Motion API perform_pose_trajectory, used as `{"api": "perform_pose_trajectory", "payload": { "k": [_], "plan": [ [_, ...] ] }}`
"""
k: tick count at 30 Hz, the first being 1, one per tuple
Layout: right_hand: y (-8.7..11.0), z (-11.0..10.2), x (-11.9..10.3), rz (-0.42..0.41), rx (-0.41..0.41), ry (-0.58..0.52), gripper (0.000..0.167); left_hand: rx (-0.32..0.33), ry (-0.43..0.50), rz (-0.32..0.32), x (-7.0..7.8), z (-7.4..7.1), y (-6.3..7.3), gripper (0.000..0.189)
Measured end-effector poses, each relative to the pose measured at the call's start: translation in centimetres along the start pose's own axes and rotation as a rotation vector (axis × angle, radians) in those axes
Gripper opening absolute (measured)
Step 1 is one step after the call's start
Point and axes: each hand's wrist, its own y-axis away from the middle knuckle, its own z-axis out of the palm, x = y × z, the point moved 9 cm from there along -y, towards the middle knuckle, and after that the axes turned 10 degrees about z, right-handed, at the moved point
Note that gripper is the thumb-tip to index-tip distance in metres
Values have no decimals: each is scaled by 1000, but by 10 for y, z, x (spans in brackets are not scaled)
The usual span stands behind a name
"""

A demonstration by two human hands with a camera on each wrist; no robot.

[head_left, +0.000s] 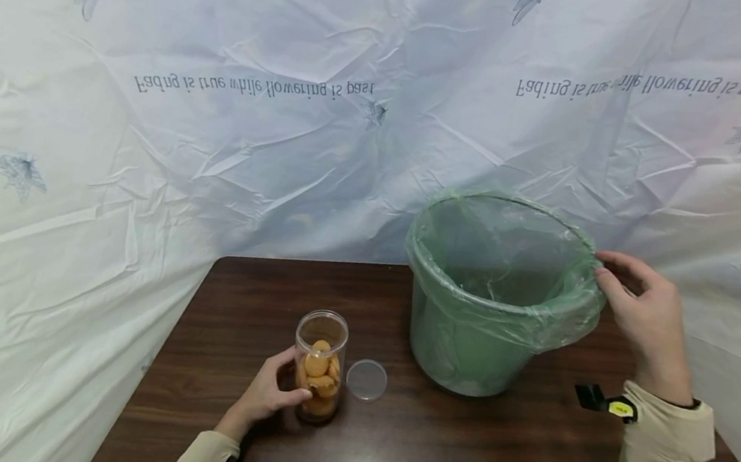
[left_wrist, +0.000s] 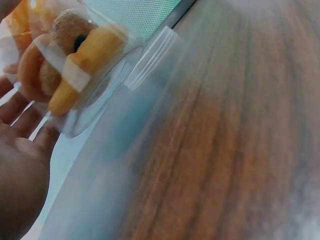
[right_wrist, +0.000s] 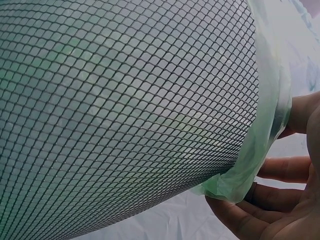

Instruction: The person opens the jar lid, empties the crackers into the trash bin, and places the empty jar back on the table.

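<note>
And there at lower centre, the left hand (head_left: 267, 393) grips the clear jar (head_left: 320, 369), long axis upright, while off to its upper right stands the green-lined bin (head_left: 457, 338), pinched at its edge by the farther right hand (head_left: 652, 313).

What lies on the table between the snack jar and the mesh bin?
In the head view, a clear round lid lies flat on the table between them, nearer the jar.

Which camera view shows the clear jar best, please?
The head view: the clear jar is visible there from rim to base. The left wrist view shows only part of it, close up; the right wrist view does not show it.
</note>
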Motion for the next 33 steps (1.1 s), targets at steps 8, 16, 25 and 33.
{"api": "perform_pose_trajectory", "payload": {
  "k": [8,16,25,33],
  "plan": [
    [-1,0,2,2,1,-1,36,15,73,4,3,-1,-6,57],
    [-2,0,1,-1,3,-16,37,48,69,-14,5,-6,-13,54],
    [-2,1,2,-3,5,-14,36,60,48,9,10,-9,-21,56],
    [-2,0,2,1,2,-12,36,73,19,23,19,-15,-32,55]
  ]
}}
